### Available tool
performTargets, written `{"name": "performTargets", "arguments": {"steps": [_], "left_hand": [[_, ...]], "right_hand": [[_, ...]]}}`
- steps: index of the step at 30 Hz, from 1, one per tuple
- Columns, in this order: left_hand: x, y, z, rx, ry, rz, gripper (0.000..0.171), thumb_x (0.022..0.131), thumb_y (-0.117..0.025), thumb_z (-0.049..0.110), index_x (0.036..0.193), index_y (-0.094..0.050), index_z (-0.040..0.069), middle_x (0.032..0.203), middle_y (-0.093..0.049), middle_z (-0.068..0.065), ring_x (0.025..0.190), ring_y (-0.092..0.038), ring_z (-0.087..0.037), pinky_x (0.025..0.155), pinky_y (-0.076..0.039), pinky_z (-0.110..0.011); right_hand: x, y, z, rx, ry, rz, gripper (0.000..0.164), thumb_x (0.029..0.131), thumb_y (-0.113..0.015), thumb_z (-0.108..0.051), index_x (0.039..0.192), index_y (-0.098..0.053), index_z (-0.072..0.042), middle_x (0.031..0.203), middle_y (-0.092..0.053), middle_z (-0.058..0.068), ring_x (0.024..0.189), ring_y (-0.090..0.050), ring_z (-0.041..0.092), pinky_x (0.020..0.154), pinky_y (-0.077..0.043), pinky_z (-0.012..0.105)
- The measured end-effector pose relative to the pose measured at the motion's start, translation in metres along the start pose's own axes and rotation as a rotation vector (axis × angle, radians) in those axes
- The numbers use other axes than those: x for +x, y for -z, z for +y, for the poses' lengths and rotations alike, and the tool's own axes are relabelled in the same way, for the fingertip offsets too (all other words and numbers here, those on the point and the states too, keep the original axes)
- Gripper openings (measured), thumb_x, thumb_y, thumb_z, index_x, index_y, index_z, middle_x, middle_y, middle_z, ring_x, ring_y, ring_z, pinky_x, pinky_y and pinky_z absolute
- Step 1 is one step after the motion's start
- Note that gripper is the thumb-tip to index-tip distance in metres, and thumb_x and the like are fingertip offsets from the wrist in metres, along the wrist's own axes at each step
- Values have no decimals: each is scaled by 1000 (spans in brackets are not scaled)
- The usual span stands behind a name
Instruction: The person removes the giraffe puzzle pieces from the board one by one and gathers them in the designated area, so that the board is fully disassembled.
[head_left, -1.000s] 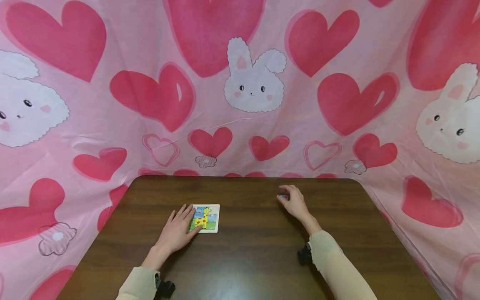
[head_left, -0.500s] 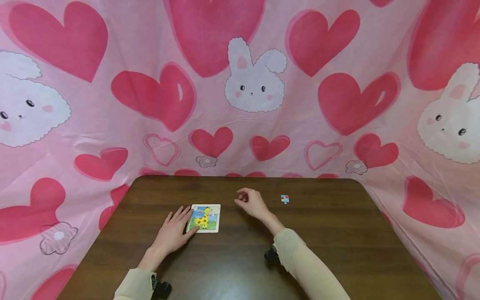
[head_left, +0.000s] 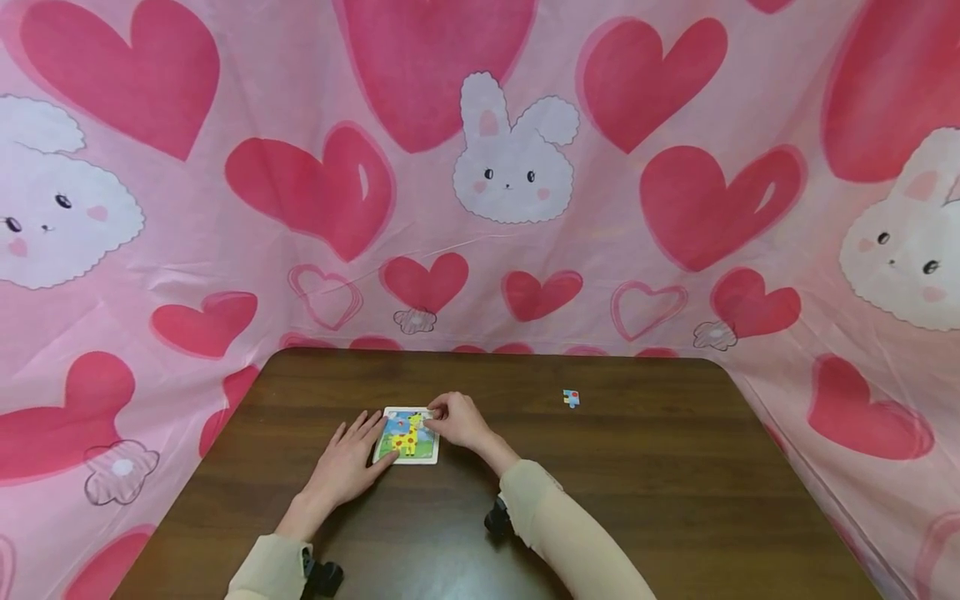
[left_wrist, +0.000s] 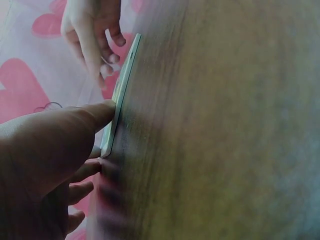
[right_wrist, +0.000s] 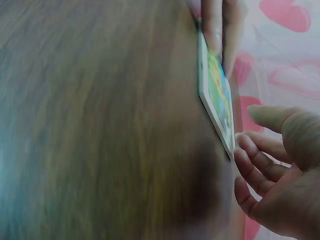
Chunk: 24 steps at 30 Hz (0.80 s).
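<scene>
A small giraffe jigsaw puzzle (head_left: 407, 437) in a white frame lies on the table. My left hand (head_left: 348, 460) rests at its left side, fingers straight, the thumb reaching onto the near left part. In the left wrist view, the left thumb (left_wrist: 102, 114) touches the frame. My right hand (head_left: 461, 422) is at the puzzle's upper right corner with its fingertips bent. In the right wrist view, the right hand (right_wrist: 280, 165) shows its thumb and fingers a little apart beside the frame; whether a piece is between them cannot be seen.
A loose blue puzzle piece (head_left: 572, 398) with a red spot lies farther right on the dark wooden table (head_left: 637, 517). A pink cloth (head_left: 517, 258) with hearts and rabbits hangs behind the table and along its sides.
My right hand has moved left from beside the loose puzzle piece to the puzzle's upper right corner. That piece stays on the table. My left hand has stayed at the puzzle's left side.
</scene>
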<state>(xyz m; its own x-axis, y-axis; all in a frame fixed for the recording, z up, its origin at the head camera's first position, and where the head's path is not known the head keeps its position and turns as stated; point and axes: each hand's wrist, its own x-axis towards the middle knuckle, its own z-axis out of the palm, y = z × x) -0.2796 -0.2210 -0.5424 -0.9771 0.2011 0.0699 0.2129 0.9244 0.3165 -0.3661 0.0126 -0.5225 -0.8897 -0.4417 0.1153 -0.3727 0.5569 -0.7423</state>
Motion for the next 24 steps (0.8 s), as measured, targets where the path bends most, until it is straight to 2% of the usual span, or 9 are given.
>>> {"name": "performTargets", "arguments": {"steps": [6, 12, 14, 18, 20, 24], "left_hand": [[0, 1, 0, -2, -8, 1, 76, 105, -70, 48, 163, -51, 2, 172, -46, -23, 163, -39, -49, 132, -27, -75], [0, 1, -1, -14, 2, -5, 77, 105, -70, 49, 163, -50, 2, 173, -45, -23, 163, -38, -49, 132, -26, -74], [0, 1, -1, -17, 3, -7, 77, 106, -70, 48, 164, -50, 3, 173, -45, -23, 163, -38, -49, 132, -26, -75], [-1, 0, 0, -22, 3, -14, 75, 106, -69, 48, 164, -50, 5, 174, -44, -24, 164, -37, -49, 132, -26, -75], [-1, 0, 0, -28, 4, -20, 74, 106, -69, 48, 164, -51, 6, 174, -43, -24, 164, -36, -50, 132, -25, -75], [-1, 0, -1, -32, 6, -25, 73, 106, -68, 48, 164, -50, 7, 174, -42, -24, 164, -36, -50, 132, -25, -75]], "right_hand": [[8, -22, 11, -132, -36, 25, 22, 95, -84, -23, 105, -80, -4, 81, -65, -6, 76, -55, 7, 79, -42, 29], [0, -17, -11, -165, -73, 26, 23, 95, -85, -22, 104, -80, -2, 80, -67, 0, 81, -58, 15, 86, -41, 37], [-1, -18, -12, -161, -83, 34, 22, 95, -85, -22, 104, -79, -2, 80, -67, -1, 81, -58, 14, 86, -42, 38], [9, -34, 8, -101, -81, 79, 19, 93, -87, -22, 99, -78, -6, 80, -69, -5, 80, -58, 10, 90, -45, 38], [8, -35, 6, -100, -84, 86, 19, 94, -88, -21, 100, -78, -6, 83, -72, -2, 84, -61, 13, 93, -47, 38], [2, -29, -10, -194, -88, 85, 21, 96, -87, -23, 104, -79, -5, 90, -75, 4, 91, -64, 21, 93, -49, 41]]}}
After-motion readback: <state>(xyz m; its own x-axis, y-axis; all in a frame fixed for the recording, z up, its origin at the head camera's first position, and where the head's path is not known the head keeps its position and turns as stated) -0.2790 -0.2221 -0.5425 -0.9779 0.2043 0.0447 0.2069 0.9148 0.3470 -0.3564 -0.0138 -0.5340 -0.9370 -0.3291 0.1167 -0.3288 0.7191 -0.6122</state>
